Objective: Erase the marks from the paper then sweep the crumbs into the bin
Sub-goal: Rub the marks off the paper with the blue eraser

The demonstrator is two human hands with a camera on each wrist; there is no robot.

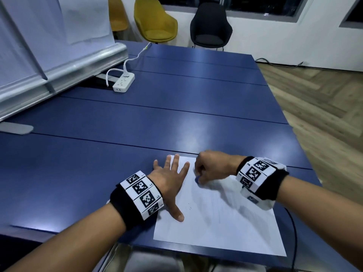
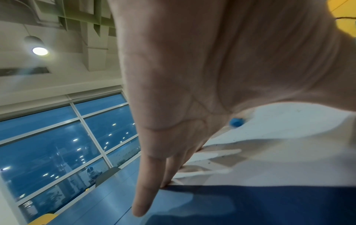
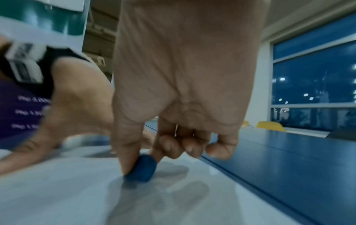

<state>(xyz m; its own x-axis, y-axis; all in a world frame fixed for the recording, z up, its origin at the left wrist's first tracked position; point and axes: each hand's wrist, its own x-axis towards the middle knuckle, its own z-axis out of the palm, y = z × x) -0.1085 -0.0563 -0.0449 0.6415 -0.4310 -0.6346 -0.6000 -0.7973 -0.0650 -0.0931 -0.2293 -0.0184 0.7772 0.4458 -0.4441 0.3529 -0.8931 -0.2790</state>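
Fig.: erasing step. R hand (image 1: 213,167) pinches blue eraser (image 3: 141,168) betw. thumb & forefinger, its tip on the paper (image 1: 220,218) near the far edge. L hand (image 1: 170,180), fingers flat & spread, pins the sheet's far-left corner to the bench (image 1: 137,122). Best w/ short strokes, sheet kept pinned. Faint marks mid-sheet, nearer the person than the grip.

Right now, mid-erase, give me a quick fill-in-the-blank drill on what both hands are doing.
1. The right hand pinches a small ___ eraser.
2. The left hand presses flat on the white sheet of ___.
3. The sheet lies on a ___ table.
4. Beyond it sits a white power ___.

Missing: blue; paper; blue; strip
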